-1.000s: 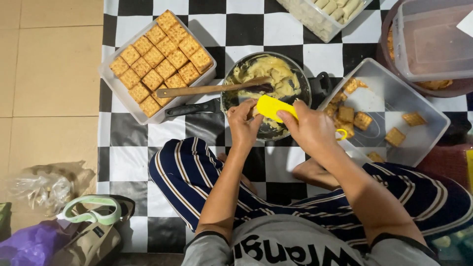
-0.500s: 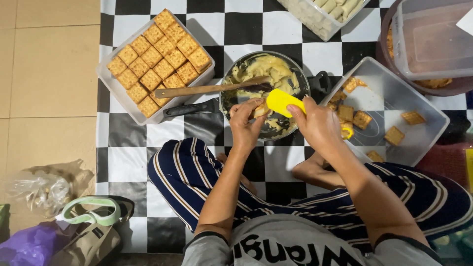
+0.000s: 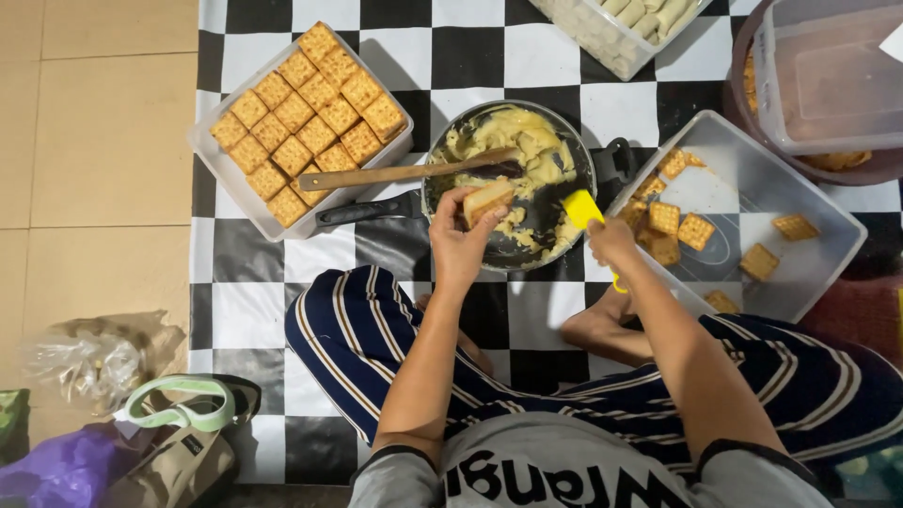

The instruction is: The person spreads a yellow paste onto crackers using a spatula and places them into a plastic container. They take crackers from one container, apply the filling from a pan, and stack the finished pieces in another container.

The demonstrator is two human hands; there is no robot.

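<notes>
Black-and-white checkered cloth (image 3: 451, 56) is spread over a tiled floor (image 3: 94, 141), and everything is set out on it. At the centre of the frame a dark pan (image 3: 555, 221) of pale yellow filling (image 3: 513, 136) is seen, with a wooden spatula (image 3: 395, 174) laid across its rim. The left hand (image 3: 461, 235) is raised over the pan's lower edge, forearm stretched up from the lower middle of the frame, fingers curled around a filled cracker sandwich (image 3: 487, 199). The right hand (image 3: 611, 243) is closed on the handle of a yellow scraper (image 3: 583, 209), whose blade is tipped toward the filling at the pan's right rim, just beside the cracker. A white tray of stacked crackers (image 3: 301, 118) is placed at the upper left, and a grey tray with scattered crackers (image 3: 800, 198) at the right. Striped trousers (image 3: 376, 329) are seen below the pan.
</notes>
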